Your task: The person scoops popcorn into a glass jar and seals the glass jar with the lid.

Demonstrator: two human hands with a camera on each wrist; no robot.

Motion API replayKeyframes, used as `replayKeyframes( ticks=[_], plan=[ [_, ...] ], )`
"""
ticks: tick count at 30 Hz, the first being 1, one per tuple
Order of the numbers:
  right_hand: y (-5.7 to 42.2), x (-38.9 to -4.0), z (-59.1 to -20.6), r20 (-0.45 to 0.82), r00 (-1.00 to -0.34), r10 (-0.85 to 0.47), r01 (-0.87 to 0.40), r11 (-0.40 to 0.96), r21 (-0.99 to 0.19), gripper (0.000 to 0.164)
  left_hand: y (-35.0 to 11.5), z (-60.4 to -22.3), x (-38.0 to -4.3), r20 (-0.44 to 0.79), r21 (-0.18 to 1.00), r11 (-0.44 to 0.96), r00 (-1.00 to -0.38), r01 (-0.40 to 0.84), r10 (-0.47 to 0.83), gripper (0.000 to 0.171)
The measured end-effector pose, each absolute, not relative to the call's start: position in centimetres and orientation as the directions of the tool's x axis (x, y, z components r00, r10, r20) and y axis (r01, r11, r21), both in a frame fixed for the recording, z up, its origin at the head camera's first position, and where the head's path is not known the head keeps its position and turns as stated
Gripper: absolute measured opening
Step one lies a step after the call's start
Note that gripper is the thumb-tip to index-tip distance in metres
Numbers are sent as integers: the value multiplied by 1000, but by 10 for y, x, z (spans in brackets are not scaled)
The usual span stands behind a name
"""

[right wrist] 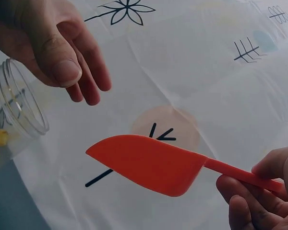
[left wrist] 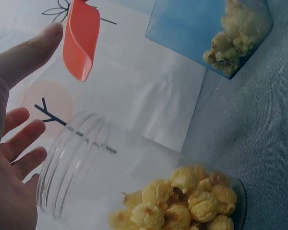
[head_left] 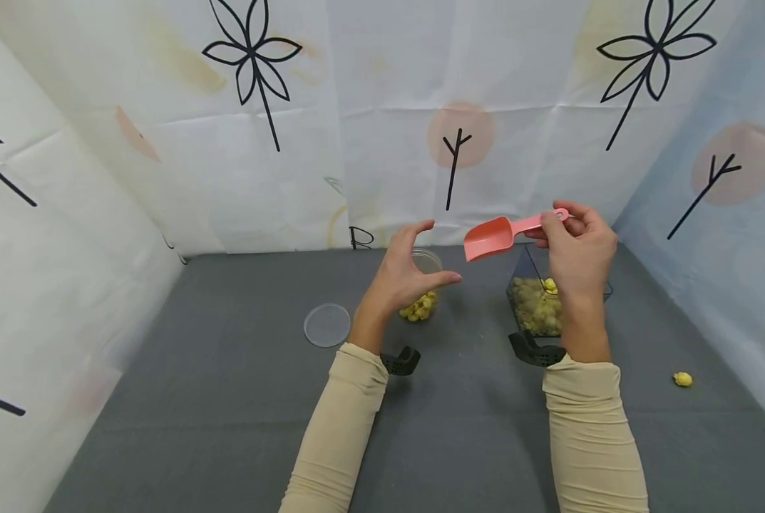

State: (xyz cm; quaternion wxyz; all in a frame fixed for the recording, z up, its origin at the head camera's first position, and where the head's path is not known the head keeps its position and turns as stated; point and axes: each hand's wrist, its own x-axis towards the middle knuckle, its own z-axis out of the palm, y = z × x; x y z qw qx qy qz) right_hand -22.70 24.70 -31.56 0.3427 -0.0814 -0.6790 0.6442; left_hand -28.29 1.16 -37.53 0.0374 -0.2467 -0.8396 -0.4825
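Observation:
My right hand pinches the handle of a pink scoop, held up level with its bowl toward the left. No popcorn shows in the bowl. My left hand hovers near the mouth of a clear jar, thumb and fingers spread wide apart and holding nothing. Yellow popcorn fills the lower part of this jar. Behind the right wrist stands a clear box with popcorn in it, partly hidden by the hand and forearm.
A round clear lid lies on the grey table left of the jar. One loose popcorn piece is at the far right. Printed white cloth walls enclose the back and sides.

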Motion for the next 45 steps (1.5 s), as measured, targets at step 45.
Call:
replayKeyframes(
  ticks=[45],
  plan=[
    [325, -202, -318, 332, -622, 710, -65, 375, -925, 38, 149, -400, -278, 180, 840, 328, -793, 432, 582, 114]
  ],
)
